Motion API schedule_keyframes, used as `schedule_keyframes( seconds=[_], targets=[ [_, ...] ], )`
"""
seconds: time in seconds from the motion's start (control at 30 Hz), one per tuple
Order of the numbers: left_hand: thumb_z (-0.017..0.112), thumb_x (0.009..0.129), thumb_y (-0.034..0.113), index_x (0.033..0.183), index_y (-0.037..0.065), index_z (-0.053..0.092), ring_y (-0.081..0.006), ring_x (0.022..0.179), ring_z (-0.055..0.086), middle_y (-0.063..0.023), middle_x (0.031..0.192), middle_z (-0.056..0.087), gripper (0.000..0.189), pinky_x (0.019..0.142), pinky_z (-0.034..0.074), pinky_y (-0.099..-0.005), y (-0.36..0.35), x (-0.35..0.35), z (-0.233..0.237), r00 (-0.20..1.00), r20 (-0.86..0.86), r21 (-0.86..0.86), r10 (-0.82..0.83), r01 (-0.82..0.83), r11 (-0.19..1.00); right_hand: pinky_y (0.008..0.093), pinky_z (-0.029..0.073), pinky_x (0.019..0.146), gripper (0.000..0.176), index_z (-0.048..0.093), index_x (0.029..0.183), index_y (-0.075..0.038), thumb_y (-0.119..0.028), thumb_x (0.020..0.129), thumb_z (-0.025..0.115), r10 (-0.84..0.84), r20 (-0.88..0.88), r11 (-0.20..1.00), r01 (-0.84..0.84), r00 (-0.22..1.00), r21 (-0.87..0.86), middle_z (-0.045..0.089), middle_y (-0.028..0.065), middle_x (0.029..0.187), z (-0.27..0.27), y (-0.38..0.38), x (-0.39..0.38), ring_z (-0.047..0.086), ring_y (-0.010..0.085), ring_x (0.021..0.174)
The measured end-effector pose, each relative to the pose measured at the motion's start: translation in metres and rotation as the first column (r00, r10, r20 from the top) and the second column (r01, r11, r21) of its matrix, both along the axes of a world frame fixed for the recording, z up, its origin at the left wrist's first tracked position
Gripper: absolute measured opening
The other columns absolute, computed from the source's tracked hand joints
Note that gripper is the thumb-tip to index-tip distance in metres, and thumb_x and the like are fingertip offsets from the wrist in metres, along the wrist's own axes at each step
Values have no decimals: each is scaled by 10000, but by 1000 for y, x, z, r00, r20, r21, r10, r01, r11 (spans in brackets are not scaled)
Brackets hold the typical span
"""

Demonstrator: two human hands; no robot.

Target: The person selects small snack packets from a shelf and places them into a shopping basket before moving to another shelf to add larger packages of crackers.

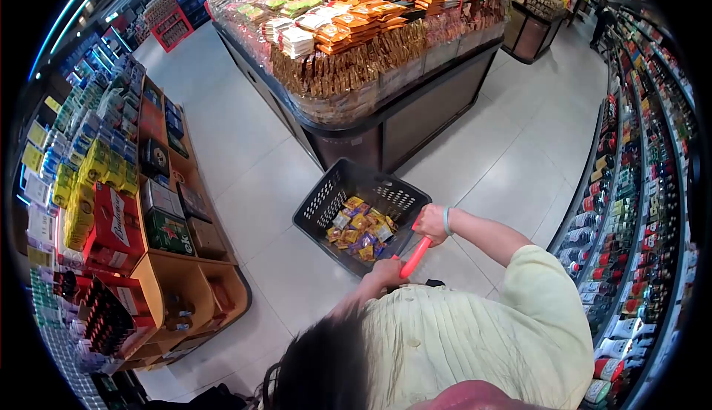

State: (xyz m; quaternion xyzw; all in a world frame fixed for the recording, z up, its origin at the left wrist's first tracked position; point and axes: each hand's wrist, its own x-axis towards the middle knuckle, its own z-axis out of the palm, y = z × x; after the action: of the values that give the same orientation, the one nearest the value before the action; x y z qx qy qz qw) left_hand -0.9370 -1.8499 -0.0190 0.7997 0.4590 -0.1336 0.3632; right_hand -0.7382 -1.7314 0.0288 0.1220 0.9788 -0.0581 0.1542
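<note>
While the black shopping basket [320,196] sits tilted on the white tiled floor [245,150] at the centre of the frame, its red handle [417,254] slants from the basket's right rim down towards the lower middle. Both hands are on that handle. The right hand [430,223], with a pale wristband [447,221] just behind it, grips the upper end, closest to the basket; its fingers [424,228] are curled tight round the bar. The left hand [387,270] holds the lower end, just below and left of the right hand, and its fingers are also wrapped shut round the handle, with no gap showing. The basket therefore lies just above and left of both hands, joined to them by the handle.

Inside the basket lies a heap of small snack packets [363,228] in yellow, orange and blue wrappers, covering part of the bottom. Beyond it, in the upper middle of the frame, stands a dark display table [415,110] piled with packaged snacks. Bottle shelves [630,187] curve down the right edge. A wooden shelf [167,276] with boxes, among them a red beer carton [115,221], fills the left side.
</note>
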Motion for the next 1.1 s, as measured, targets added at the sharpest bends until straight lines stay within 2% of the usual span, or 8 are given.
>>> schedule_keyframes(
  seconds=[0.2,0.37,0.53,0.73,0.87,0.93,1.03,1.1],
  targets=[
    [658,695,472,1036,99,613,-322,911,638,-151,971,659,507,795,504,-434,2,-6,-2,999,2,13,50,-50,999,399,522,662,339,651,716,-114,-450,671,641,25,-46,998,-22,999,53,655,104,676,-15,14,-10,659,294,674],
    [647,708,474,1057,81,600,-330,926,632,-167,979,656,527,801,501,-435,6,-18,-17,992,33,82,124,-127,989,403,533,657,332,656,751,-114,-440,691,631,-55,60,996,51,997,69,672,103,723,0,20,-30,669,286,715],
    [595,754,437,1041,84,591,-346,907,632,-176,962,652,455,776,505,-452,12,-43,-37,981,38,116,189,-193,974,407,531,666,320,653,768,-106,-418,701,633,-117,68,993,115,991,36,675,107,739,11,26,-56,671,289,736],
    [544,790,363,1046,98,568,-357,880,630,-169,944,651,369,754,503,-471,18,-76,-17,954,52,129,294,-298,946,402,525,691,285,654,813,-120,-365,669,662,-160,66,986,157,985,52,677,96,774,-1,41,-93,669,277,774],
    [552,784,355,1048,109,564,-353,885,628,-153,946,654,360,757,502,-466,27,-103,-24,933,56,139,356,-361,922,390,533,686,220,685,800,-135,-293,649,658,-189,12,981,188,982,56,687,93,789,-4,51,-118,676,275,773],
    [576,774,329,1105,124,563,-341,909,624,-146,967,653,389,775,497,-452,30,-119,-31,915,83,193,394,-403,894,390,533,689,231,685,811,-131,-293,648,659,-190,26,981,189,981,52,687,94,790,-5,57,-133,676,275,776],
    [595,774,343,994,122,616,-364,901,619,-182,930,653,313,781,492,-461,38,-142,-16,885,151,104,441,-457,883,391,534,693,249,685,830,-123,-293,650,656,-211,40,977,210,977,35,686,99,795,0,65,-157,676,276,784],
    [599,773,333,1003,127,612,-366,906,616,-186,935,651,308,786,490,-464,43,-159,-15,874,151,106,462,-479,871,391,534,694,255,684,838,-120,-294,654,652,-216,46,976,215,975,20,685,103,798,1,71,-173,675,276,790]
  ],
)
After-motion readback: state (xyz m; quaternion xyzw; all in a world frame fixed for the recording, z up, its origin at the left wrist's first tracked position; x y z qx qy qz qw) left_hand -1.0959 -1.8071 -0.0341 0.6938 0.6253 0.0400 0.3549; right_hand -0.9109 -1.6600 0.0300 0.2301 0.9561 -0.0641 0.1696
